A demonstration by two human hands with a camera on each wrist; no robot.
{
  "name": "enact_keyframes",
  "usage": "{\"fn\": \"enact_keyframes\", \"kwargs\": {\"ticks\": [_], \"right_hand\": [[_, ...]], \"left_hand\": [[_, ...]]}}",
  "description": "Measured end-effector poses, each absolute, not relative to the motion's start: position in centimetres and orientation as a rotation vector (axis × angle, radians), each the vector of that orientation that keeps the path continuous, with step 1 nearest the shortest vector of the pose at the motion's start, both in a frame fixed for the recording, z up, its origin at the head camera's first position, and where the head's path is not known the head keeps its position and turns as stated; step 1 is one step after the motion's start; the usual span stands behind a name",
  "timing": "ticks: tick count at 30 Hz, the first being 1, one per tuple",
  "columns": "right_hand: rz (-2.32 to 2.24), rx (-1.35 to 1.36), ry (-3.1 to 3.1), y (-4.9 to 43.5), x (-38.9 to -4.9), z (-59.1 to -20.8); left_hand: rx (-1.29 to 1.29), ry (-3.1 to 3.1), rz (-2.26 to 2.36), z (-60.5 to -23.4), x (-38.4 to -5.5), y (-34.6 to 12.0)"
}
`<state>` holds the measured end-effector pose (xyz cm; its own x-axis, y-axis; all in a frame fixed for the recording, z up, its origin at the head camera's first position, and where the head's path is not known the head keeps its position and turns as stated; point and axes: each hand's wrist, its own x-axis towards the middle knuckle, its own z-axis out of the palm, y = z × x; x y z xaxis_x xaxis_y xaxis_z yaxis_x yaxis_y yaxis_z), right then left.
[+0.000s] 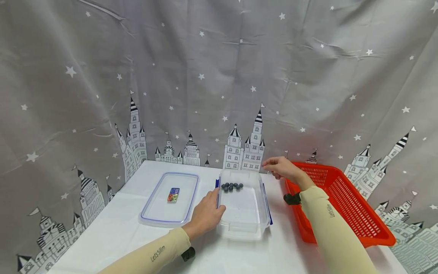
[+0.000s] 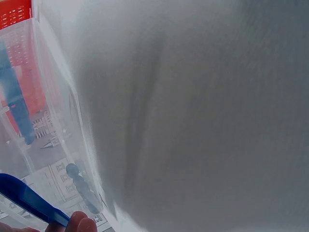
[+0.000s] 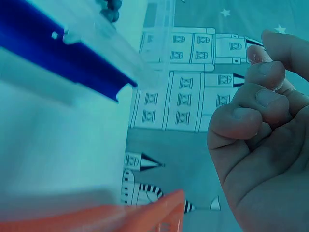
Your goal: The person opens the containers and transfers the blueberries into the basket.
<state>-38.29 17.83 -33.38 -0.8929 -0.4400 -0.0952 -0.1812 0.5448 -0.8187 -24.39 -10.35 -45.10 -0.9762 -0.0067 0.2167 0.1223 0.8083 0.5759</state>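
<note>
A clear plastic food container [image 1: 239,228] with blue side latches stands uncovered on the white table. Several blueberries [image 1: 230,186] lie together at its far left end. My left hand [image 1: 207,211] grips the container's left wall, and in the left wrist view its fingers are against a blue latch [image 2: 29,198]. Raised beyond the container's far right corner is my right hand [image 1: 282,169], between it and the red basket. In the right wrist view the fingers of that hand [image 3: 265,116] are curled; whether anything sits between the fingertips is hidden.
Left of the container lies its clear lid [image 1: 157,205] with a blue seal and a fruit label [image 1: 173,195]. A red perforated basket [image 1: 349,198] stands at the right, below the right forearm. A grey curtain [image 1: 205,95] with castles and stars hangs behind the table.
</note>
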Motion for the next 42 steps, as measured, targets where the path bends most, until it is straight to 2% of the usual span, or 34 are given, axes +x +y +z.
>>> {"fn": "enact_keyframes", "kwargs": {"ticks": [23,42], "right_hand": [[-1.404,-0.586,2.305,10.8,-39.1,-36.0],[-1.553,-0.440,2.260,8.0,-39.4,-39.4]], "left_hand": [[-0.077,-2.797,-0.910,-44.6,-23.9,-10.0],[-0.074,-2.788,-0.914,-44.3,-23.8,-10.0]]}}
